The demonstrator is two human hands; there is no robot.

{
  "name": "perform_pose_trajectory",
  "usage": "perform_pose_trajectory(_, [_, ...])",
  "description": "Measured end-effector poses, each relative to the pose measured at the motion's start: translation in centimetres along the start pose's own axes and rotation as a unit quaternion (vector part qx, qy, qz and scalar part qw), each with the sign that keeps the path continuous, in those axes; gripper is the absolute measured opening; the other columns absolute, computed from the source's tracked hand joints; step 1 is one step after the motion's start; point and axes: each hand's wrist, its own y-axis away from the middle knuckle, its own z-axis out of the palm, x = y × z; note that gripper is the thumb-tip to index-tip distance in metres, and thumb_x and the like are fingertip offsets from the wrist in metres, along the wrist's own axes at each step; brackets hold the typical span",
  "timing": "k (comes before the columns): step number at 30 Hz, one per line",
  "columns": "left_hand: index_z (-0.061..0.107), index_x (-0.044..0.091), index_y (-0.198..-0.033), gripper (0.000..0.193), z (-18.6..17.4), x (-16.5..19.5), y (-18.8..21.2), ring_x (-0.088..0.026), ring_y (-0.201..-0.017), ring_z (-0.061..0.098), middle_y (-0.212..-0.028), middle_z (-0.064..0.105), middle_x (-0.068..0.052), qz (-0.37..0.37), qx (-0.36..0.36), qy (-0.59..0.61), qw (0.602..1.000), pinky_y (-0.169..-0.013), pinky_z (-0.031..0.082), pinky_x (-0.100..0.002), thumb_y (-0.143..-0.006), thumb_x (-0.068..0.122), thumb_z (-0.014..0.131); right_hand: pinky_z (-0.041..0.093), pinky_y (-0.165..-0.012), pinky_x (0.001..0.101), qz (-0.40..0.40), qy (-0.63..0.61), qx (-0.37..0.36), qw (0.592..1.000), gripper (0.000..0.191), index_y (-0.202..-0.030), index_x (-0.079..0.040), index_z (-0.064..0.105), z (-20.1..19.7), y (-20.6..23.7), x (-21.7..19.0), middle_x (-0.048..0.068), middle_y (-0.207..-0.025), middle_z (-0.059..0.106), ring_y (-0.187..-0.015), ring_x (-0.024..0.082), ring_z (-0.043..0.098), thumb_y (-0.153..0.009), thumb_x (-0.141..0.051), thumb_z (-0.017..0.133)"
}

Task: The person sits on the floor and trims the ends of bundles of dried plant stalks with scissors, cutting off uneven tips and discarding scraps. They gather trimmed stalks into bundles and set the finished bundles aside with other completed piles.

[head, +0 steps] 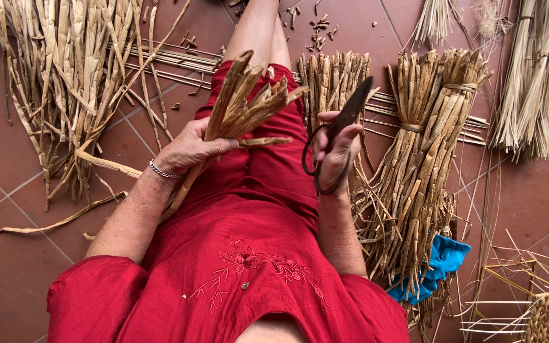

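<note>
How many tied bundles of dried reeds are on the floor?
2: a tall tied bundle at the person's right, and a shorter bundle beyond the right hand. Bundles at the top right edge may also be tied.

A fistful of tan dried reed stalks (249, 105) angles upward over the lap, beside dark, closed scissors (338, 130).

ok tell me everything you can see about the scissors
The scissors are dark metal, old-looking, with large looped handles and long blades that look closed, pointing up and away to a tip above the tied reed bundles. The right hand holds them upright, fingers through the loops, above the red-dressed lap. They touch only that hand; the cut reeds in the left hand sit apart to their left.
</note>
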Motion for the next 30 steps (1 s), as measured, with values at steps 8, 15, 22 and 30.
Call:
perform_pose_trajectory(8, [0.058,0.005,-0.141,0.062,1.5,1.1,-0.3,-0.010,-0.117,0.065,-0.128,0.071,-0.004,0.129,0.026,0.033,0.991,-0.104,0.053,-0.029,-0.084,0.004,0.082,0.035,-0.059,0.0202,-0.028,0.068,-0.088,0.993,0.031,-0.125,-0.004,0.067,2.4,2.9,-1.3,-0.005,-0.080,0.053,-0.066,0.001,0.046,-0.108,-0.030,0.064])
perform_pose_trajectory(15, [0.054,0.007,-0.145,0.075,3.6,2.5,0.6,-0.011,-0.115,0.066,-0.127,0.071,-0.005,0.147,0.048,-0.128,0.980,-0.101,0.054,-0.030,-0.077,0.008,0.087,0.052,-0.086,0.0209,-0.154,0.191,-0.061,0.968,0.032,-0.131,0.001,0.058,6.9,1.0,-1.0,0.000,-0.114,0.069,-0.098,0.005,0.064,-0.099,-0.004,0.062])
perform_pose_trajectory(22, [0.051,0.006,-0.145,0.081,4.3,3.1,1.3,-0.028,-0.120,0.068,-0.133,0.067,-0.015,0.238,0.109,-0.315,0.912,-0.100,0.055,-0.039,-0.072,0.015,0.085,0.049,-0.071,0.0215,-0.096,0.160,-0.073,0.980,0.015,-0.115,-0.003,0.068,5.6,0.9,-0.1,0.001,-0.095,0.068,-0.081,0.006,0.060,-0.102,-0.003,0.074])
perform_pose_trajectory(30, [0.046,0.008,-0.147,0.083,4.1,2.5,1.8,-0.039,-0.111,0.067,-0.124,0.065,-0.018,0.230,0.123,-0.415,0.872,-0.091,0.056,-0.046,-0.074,0.016,0.085,0.040,-0.061,0.0199,-0.087,0.071,0.071,0.991,0.013,-0.113,-0.003,0.069,2.6,-0.2,0.2,-0.003,-0.085,0.064,-0.070,0.005,0.053,-0.102,-0.009,0.074])
